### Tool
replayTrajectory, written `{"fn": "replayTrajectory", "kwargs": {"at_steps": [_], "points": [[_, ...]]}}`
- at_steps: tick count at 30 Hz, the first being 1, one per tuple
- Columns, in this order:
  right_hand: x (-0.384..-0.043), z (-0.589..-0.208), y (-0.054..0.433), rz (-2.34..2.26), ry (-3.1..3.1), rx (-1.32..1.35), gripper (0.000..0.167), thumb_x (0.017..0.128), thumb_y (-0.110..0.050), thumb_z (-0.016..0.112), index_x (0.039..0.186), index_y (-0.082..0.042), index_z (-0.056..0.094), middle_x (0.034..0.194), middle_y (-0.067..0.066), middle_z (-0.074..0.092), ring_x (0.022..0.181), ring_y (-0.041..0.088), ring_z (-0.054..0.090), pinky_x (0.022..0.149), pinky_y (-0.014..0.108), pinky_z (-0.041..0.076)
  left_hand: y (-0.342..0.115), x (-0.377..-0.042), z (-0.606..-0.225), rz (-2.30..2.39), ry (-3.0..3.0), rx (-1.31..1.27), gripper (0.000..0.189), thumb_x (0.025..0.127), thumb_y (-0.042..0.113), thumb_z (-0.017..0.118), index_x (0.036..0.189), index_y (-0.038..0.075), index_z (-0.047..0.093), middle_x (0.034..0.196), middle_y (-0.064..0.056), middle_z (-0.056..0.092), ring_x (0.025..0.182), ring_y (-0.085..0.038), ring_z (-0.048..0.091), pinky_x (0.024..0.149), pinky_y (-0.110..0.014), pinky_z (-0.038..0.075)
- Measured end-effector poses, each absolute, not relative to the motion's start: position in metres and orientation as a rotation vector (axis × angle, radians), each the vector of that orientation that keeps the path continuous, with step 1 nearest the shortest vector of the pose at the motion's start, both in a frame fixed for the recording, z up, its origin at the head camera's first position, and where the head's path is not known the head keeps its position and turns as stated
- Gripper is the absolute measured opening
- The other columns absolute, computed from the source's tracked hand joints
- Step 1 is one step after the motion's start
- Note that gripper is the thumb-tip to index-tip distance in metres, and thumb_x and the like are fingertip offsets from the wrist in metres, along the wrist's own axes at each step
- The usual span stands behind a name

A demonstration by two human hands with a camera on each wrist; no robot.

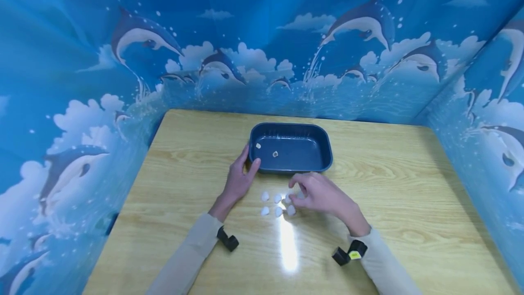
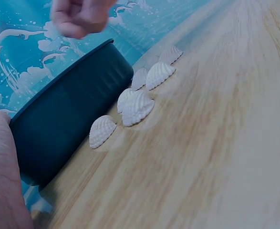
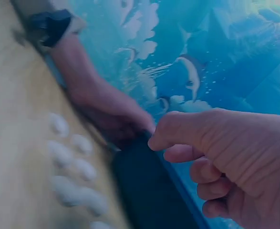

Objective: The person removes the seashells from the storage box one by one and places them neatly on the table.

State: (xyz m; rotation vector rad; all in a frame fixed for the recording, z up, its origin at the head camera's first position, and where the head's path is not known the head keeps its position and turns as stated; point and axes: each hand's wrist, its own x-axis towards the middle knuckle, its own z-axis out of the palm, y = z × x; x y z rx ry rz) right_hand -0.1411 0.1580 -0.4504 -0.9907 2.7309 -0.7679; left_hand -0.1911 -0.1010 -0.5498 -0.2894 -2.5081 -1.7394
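My left hand point(image 1: 239, 179) holds the left end of a dark blue rectangular tray point(image 1: 290, 170), its thumb at the near corner. In the left wrist view the tray's side wall point(image 2: 68, 105) stands on the wood, with my thumb at its rim. Two small pale pieces point(image 1: 275, 154) lie inside at the left. White ribbed seashells point(image 1: 265, 196) lie in two rows in front of the tray. Over the right end of those rows is my right hand point(image 1: 317, 192), thumb and forefinger apart. In the right wrist view its fingers are loosely bent, with nothing visible between them.
The light wooden table point(image 1: 196, 149) carries the tray near its far edge. A bright glare patch point(image 1: 288, 249) lies in front of the shells. Blue dolphin-print sheeting point(image 1: 254, 35) hangs behind and along both sides. Small black cameras point(image 1: 228, 239) are strapped to both wrists.
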Motion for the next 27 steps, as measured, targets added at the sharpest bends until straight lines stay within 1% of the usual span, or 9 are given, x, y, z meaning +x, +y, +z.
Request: {"fn": "replayTrajectory", "kwargs": {"at_steps": [4,7,10,14,18,23,27], "points": [[-0.161,-0.443,0.156,-0.851,2.798,-1.039,0.018,0.091,-0.017,0.079,0.106,-0.008,0.075,0.062,-0.011,0.046,0.056,0.001,0.039,0.049,0.02,0.032,-0.103,-0.19,-0.55,-1.739,-2.507,-0.281,0.067,0.109,0.032,0.056,0.166,0.014,0.024,0.172,-0.008,0.026,0.157,-0.018,0.024,0.128,-0.041,0.024],[-0.178,-0.442,0.156,-0.879,2.828,-0.99,0.015,0.094,-0.015,0.076,0.106,-0.007,0.074,0.061,-0.01,0.045,0.053,0.003,0.039,0.047,0.022,0.03,-0.103,-0.19,-0.549,-1.74,-2.499,-0.295,0.067,0.109,0.031,0.056,0.166,0.015,0.024,0.172,-0.008,0.026,0.157,-0.018,0.024,0.128,-0.041,0.024],[-0.196,-0.443,0.156,-0.865,2.839,-0.907,0.016,0.096,-0.015,0.073,0.108,-0.005,0.074,0.06,-0.008,0.045,0.051,0.006,0.039,0.046,0.023,0.029,-0.103,-0.19,-0.548,-1.741,-2.497,-0.301,0.067,0.109,0.031,0.056,0.166,0.016,0.024,0.172,-0.007,0.026,0.157,-0.017,0.024,0.128,-0.041,0.025],[-0.219,-0.449,0.153,-0.801,2.807,-0.818,0.02,0.098,-0.016,0.072,0.113,-0.003,0.074,0.06,-0.005,0.048,0.051,0.011,0.042,0.047,0.025,0.032,-0.102,-0.189,-0.548,-1.749,-2.498,-0.292,0.067,0.109,0.032,0.056,0.166,0.014,0.025,0.172,-0.008,0.026,0.157,-0.02,0.025,0.128,-0.042,0.025],[-0.237,-0.46,0.149,-0.75,2.758,-0.775,0.022,0.099,-0.015,0.071,0.116,-0.002,0.073,0.063,-0.002,0.052,0.053,0.013,0.047,0.049,0.027,0.036,-0.1,-0.189,-0.549,-1.759,-2.507,-0.284,0.067,0.109,0.034,0.055,0.166,0.013,0.025,0.172,-0.008,0.026,0.157,-0.019,0.025,0.128,-0.041,0.025],[-0.25,-0.474,0.142,-0.699,2.718,-0.768,0.022,0.099,-0.017,0.072,0.117,-0.003,0.073,0.065,-0.001,0.055,0.055,0.013,0.049,0.05,0.027,0.038,-0.1,-0.19,-0.549,-1.76,-2.518,-0.273,0.068,0.109,0.035,0.055,0.166,0.013,0.025,0.172,-0.007,0.025,0.157,-0.017,0.024,0.128,-0.04,0.024],[-0.256,-0.477,0.136,-0.658,2.701,-0.779,0.024,0.099,-0.018,0.072,0.118,-0.004,0.072,0.067,-0.001,0.057,0.056,0.012,0.05,0.05,0.028,0.04,-0.1,-0.191,-0.548,-1.749,-2.521,-0.265,0.069,0.109,0.04,0.055,0.166,0.015,0.025,0.172,-0.007,0.026,0.157,-0.015,0.025,0.128,-0.039,0.024]]}}
